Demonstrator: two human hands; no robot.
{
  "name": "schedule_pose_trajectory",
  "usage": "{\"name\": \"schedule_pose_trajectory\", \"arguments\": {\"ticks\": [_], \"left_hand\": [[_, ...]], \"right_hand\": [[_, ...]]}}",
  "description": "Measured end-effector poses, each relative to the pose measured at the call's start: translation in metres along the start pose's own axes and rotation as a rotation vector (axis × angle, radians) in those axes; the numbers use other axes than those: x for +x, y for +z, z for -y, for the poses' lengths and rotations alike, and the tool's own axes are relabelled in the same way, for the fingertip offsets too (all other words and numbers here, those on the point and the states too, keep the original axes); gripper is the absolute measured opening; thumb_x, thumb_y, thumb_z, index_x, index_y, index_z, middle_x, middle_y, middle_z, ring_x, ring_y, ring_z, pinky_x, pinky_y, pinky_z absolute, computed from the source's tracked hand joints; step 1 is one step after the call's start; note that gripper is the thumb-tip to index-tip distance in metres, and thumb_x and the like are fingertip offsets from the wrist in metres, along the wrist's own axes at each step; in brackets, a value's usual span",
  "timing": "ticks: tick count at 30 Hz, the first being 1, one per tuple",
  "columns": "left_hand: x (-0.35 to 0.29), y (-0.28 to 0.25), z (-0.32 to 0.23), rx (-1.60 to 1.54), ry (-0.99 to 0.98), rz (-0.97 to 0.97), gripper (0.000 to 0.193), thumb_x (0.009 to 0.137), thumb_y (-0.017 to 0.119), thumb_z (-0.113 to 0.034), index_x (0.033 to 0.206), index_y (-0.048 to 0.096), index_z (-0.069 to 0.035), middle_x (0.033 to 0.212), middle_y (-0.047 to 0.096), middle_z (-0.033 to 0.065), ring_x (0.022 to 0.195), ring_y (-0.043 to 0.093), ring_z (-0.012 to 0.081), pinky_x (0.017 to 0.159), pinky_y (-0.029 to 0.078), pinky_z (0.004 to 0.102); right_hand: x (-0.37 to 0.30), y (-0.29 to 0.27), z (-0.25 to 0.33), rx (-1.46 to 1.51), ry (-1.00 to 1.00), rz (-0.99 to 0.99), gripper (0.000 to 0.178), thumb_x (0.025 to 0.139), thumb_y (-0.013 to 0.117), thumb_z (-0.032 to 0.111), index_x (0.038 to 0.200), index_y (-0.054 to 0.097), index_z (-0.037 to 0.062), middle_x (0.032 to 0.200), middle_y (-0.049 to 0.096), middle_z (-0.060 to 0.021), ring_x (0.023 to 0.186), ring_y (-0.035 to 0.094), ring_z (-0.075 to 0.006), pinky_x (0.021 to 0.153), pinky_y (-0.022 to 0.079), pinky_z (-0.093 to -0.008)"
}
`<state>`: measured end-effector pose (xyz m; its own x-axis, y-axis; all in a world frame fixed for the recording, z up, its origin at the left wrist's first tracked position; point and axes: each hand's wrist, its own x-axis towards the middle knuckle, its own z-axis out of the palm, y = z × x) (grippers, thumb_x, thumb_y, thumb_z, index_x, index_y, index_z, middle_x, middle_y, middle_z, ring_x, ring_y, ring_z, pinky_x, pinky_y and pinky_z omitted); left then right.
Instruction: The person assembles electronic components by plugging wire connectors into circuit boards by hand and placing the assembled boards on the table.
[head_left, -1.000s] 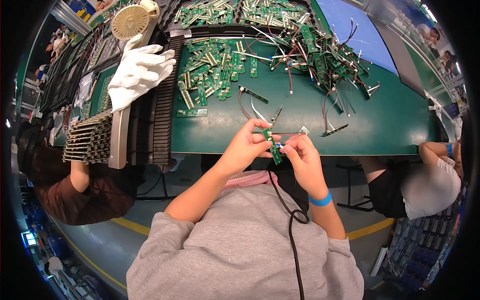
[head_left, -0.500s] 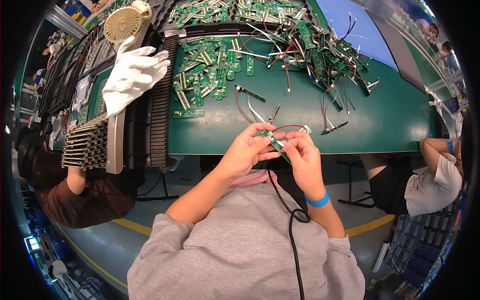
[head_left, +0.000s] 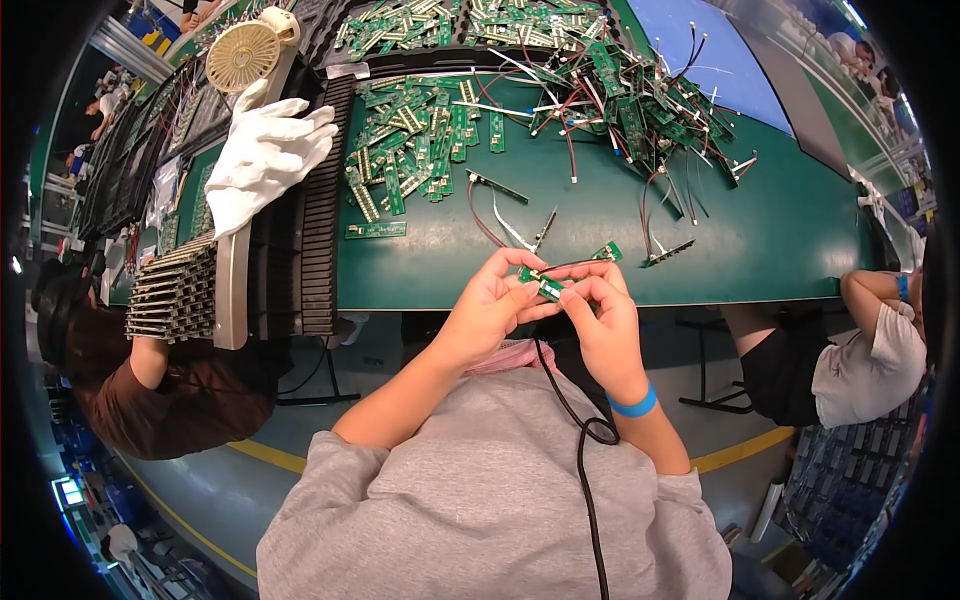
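Note:
Above the table's near edge, my left hand [head_left: 497,300] is closed, pinching a small green circuit board [head_left: 541,284] between thumb and fingers. The thumb and fingers of my right hand [head_left: 606,322] are closed on the same board's right end. Red and black wires [head_left: 570,264] run from it toward a second green board [head_left: 607,252], which sticks out beyond my right fingertips. Whether my right fingers also grip that second board is hidden. Just ahead of my hands, narrow wired boards [head_left: 497,187] lie on the green table [head_left: 590,215].
Loose green boards [head_left: 415,140] are heaped at the back left, wired boards [head_left: 640,100] at the back right. A black rack [head_left: 318,220], white glove [head_left: 262,155], stacked boards [head_left: 172,290] and fan [head_left: 243,55] stand left. A black cable [head_left: 583,470] hangs down my front. Co-workers sit either side.
The held board has turned flatter between my fingers. The second board on the wires has swung up and now shows its green face above my right fingertips.

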<state>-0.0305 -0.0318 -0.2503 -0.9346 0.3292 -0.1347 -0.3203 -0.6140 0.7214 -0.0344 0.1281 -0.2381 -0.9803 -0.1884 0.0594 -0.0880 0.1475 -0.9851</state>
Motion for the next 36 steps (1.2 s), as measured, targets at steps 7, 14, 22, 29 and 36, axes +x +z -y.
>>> {"name": "schedule_pose_trajectory", "arguments": {"ticks": [7,14,22,29,36], "left_hand": [[-0.002,0.004,-0.003,-0.015,0.004,-0.006,0.023,0.090,0.044,-0.003,0.112,0.037,-0.002,0.100,0.058,0.0145,0.098,0.058,0.0207,0.092,0.047,0.0377],[-0.004,0.002,-0.002,0.028,0.024,0.007,0.024,0.090,0.044,-0.002,0.112,0.037,-0.001,0.104,0.056,0.0168,0.099,0.058,0.0219,0.093,0.046,0.0387],[-0.005,0.000,-0.004,0.060,0.010,0.011,0.023,0.089,0.043,-0.001,0.112,0.037,-0.001,0.111,0.053,0.0206,0.101,0.057,0.0229,0.094,0.046,0.0382],[-0.007,0.001,-0.004,0.066,0.011,0.020,0.022,0.089,0.043,-0.001,0.111,0.037,-0.001,0.110,0.054,0.0189,0.101,0.057,0.0215,0.093,0.046,0.0376],[-0.009,0.008,-0.004,0.135,0.071,0.015,0.022,0.088,0.047,-0.001,0.109,0.039,-0.001,0.101,0.058,0.0145,0.095,0.059,0.0176,0.091,0.047,0.0346]], "right_hand": [[0.000,0.002,0.002,0.067,-0.029,-0.042,0.008,0.078,0.058,0.003,0.073,0.058,-0.0026,0.093,0.050,-0.0099,0.092,0.048,-0.0186,0.078,0.039,-0.0294],[-0.001,0.003,0.007,0.017,-0.035,-0.054,0.009,0.078,0.059,0.004,0.073,0.057,-0.0033,0.092,0.050,-0.0097,0.087,0.049,-0.0183,0.075,0.040,-0.0288],[-0.002,0.002,0.011,-0.014,-0.049,-0.043,0.008,0.078,0.059,0.004,0.074,0.058,-0.0038,0.092,0.049,-0.0093,0.082,0.049,-0.0167,0.070,0.040,-0.0271],[-0.002,0.003,0.011,-0.037,-0.056,-0.045,0.008,0.077,0.060,0.004,0.074,0.059,-0.0039,0.090,0.048,-0.0089,0.080,0.049,-0.0167,0.069,0.040,-0.0268],[-0.003,0.003,0.009,-0.046,-0.068,-0.036,0.009,0.076,0.061,0.005,0.076,0.059,-0.0036,0.089,0.048,-0.0089,0.080,0.048,-0.0176,0.069,0.040,-0.0276]]}}
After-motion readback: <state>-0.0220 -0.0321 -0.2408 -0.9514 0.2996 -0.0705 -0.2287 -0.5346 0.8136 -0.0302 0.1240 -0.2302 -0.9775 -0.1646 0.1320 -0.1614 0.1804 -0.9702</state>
